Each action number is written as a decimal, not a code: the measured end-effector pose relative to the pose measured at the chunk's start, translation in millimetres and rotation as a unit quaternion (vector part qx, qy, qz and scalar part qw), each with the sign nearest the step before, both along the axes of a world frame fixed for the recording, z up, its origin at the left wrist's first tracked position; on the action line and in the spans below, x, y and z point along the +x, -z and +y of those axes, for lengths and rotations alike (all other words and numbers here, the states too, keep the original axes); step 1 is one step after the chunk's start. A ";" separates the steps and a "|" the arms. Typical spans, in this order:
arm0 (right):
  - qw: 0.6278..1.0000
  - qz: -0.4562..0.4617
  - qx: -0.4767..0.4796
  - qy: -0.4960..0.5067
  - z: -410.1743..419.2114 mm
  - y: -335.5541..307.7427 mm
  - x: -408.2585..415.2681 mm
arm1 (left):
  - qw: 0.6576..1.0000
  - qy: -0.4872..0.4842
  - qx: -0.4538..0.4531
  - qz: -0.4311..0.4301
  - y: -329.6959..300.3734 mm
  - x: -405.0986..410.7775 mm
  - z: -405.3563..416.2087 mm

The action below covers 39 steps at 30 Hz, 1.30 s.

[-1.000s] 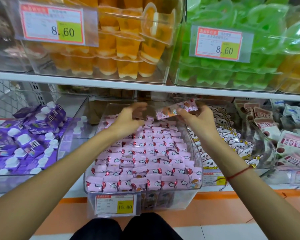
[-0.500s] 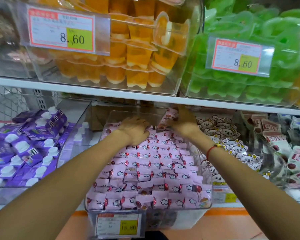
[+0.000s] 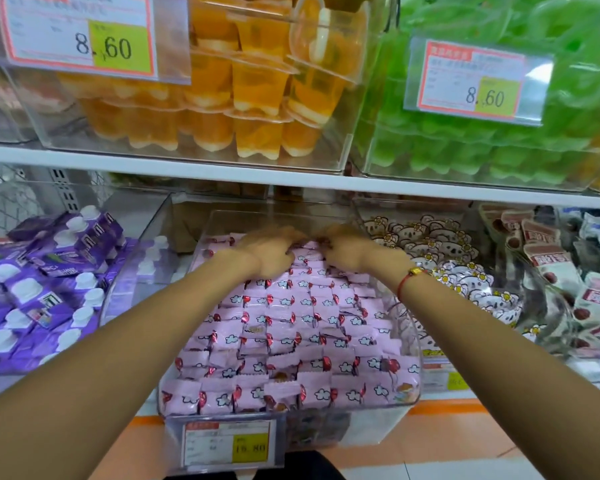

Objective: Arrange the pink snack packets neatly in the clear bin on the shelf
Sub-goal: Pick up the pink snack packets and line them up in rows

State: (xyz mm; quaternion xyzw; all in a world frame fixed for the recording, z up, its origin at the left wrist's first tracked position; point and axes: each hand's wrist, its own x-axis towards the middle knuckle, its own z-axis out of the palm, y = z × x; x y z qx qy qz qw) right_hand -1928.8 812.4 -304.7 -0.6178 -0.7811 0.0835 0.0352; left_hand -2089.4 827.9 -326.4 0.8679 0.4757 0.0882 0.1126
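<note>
Pressing two hands point(image 3: 309, 252) onto pink packets point(image 3: 291, 327)

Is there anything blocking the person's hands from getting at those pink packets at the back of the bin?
Nothing visible does. The left hand and right hand already rest on the pink packets at the back of the open-topped clear bin.

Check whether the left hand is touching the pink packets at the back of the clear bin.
Touching. In the head view the left hand lies palm-down on the back rows of pink packets, with no gap visible beneath it, though motion blur softens its fingers.
</note>
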 end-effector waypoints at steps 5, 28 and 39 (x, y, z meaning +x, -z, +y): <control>0.993 -0.027 0.113 -0.033 -45.8 -5.7 21.4 | 0.998 0.014 0.013 0.055 0.2 3.6 0.7; 0.960 0.035 0.235 0.145 -99.7 53.2 103.7 | 0.989 -0.065 0.125 0.040 8.3 62.4 27.6; 0.973 0.038 0.173 0.148 -97.7 47.1 108.9 | 0.799 -0.267 -0.026 -0.537 -15.5 47.1 -1.7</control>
